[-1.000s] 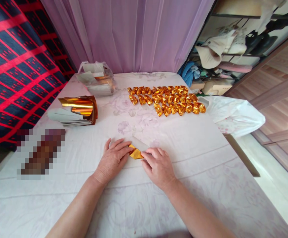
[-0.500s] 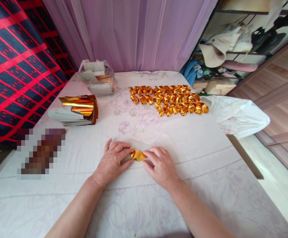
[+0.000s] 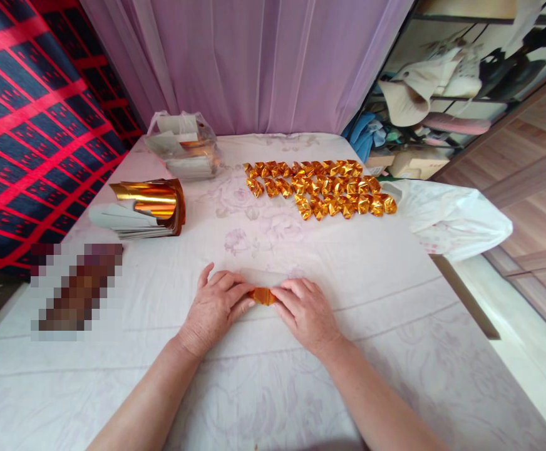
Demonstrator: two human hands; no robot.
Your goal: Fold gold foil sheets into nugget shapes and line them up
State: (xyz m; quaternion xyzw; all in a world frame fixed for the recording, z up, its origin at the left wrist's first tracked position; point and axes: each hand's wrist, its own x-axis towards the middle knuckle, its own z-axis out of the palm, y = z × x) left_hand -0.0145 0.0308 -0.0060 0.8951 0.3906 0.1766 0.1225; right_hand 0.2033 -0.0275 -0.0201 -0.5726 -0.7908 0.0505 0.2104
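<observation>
A small folded piece of gold foil paper (image 3: 264,295) lies low over the table, pinched at its two ends. My left hand (image 3: 216,303) grips its left end between thumb and fingers, with the little-finger side spread outward. At the right end, my right hand (image 3: 307,313) pinches it the same way. The tips of both hands hide the ends of the piece. Farther back stand rows of folded gold foil pieces (image 3: 332,186), several in each row.
A curved stack of gold foil sheets (image 3: 160,203) stands at the left, before a clear plastic bag (image 3: 183,147) of more sheets. A white plastic bag (image 3: 461,216) hangs by the right edge of the cloth-covered table (image 3: 169,263). A blurred-out item (image 3: 82,288) lies at the left.
Between my hands the gold piece has changed from a pointed, bright shape to a narrower, darker, more strip-like one. My hands have hardly moved.
</observation>
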